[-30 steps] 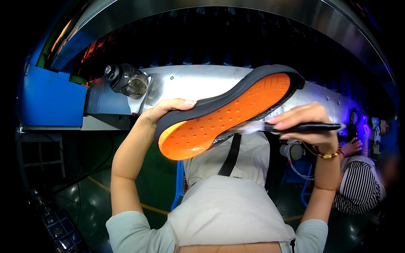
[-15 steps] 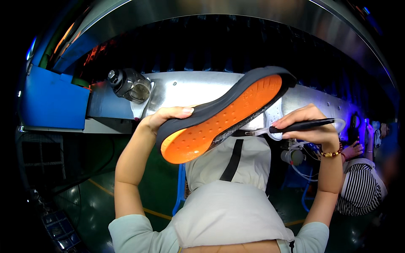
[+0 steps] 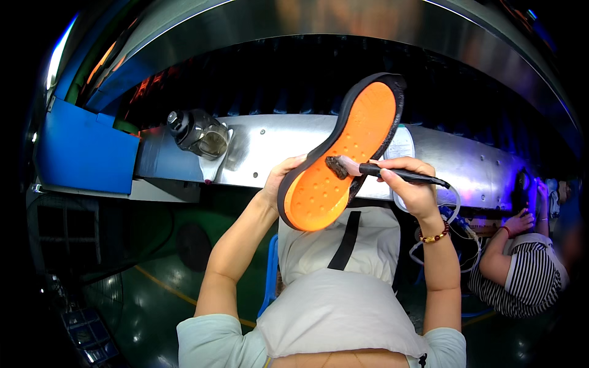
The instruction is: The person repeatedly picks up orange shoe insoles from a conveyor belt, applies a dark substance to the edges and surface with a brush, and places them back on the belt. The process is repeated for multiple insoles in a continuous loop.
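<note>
A shoe sole [image 3: 370, 120] with an orange inner face and a raised black rim is tilted up above my lap, heel end lowest. My left hand [image 3: 281, 179] grips its black rim at the lower left; most of those fingers are hidden behind the sole. Pinched in my right hand [image 3: 415, 189] is a brush [image 3: 402, 176] with a black handle and a thin tube at its back end. Its dark-tipped bristles rest on the orange face, near the middle of the sole.
A steel ledge [image 3: 282, 132] runs across in front, carrying a dark-capped bottle [image 3: 199, 134] on a white cloth [image 3: 213, 168]. A white oval piece [image 3: 402, 146] lies behind my right hand. At left stands a blue box [image 3: 86, 150]. A person in a striped top [image 3: 534, 270] works at right.
The sole has swung more upright and shifted right. My right hand has moved left, bringing the brush from beside the sole onto its orange face.
</note>
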Available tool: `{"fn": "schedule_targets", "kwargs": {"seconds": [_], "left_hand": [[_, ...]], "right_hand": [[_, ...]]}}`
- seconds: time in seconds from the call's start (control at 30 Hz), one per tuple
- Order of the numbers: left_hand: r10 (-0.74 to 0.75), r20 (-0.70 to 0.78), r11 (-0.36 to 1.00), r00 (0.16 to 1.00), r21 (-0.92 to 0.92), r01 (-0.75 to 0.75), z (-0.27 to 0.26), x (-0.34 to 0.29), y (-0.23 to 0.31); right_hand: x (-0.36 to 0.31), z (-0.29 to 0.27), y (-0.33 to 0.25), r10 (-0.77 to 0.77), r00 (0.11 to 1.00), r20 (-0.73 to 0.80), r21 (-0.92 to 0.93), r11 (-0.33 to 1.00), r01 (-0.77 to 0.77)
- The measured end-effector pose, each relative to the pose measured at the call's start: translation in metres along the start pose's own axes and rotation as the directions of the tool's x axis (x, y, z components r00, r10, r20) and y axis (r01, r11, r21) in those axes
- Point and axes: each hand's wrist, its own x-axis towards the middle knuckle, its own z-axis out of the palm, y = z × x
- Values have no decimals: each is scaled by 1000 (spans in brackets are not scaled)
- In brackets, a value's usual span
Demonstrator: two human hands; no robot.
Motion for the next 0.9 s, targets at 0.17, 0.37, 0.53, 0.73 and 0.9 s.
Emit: {"fn": "schedule_targets", "kwargs": {"seconds": [0.17,0.37,0.53,0.73,0.9], "left_hand": [[-34,2,998,999,-46,34,5,-2,-10],[-130,-33,991,991,7,130,12,11,-25],[-92,-11,992,996,85,93,8,4,-15],[42,-62,934,997,357,-17,16,-20,17],[347,206,904,915,188,-385,71,-47,71]], "right_hand": [[26,-13,23,-220,935,-280,-371,923,106],[12,32,23,-319,947,-33,-750,634,187],[-2,41,8,-323,944,67,-675,682,281],[-21,8,-39,67,931,358,-182,983,-1],[-25,-37,-46,-83,972,-219,425,889,171]]}}
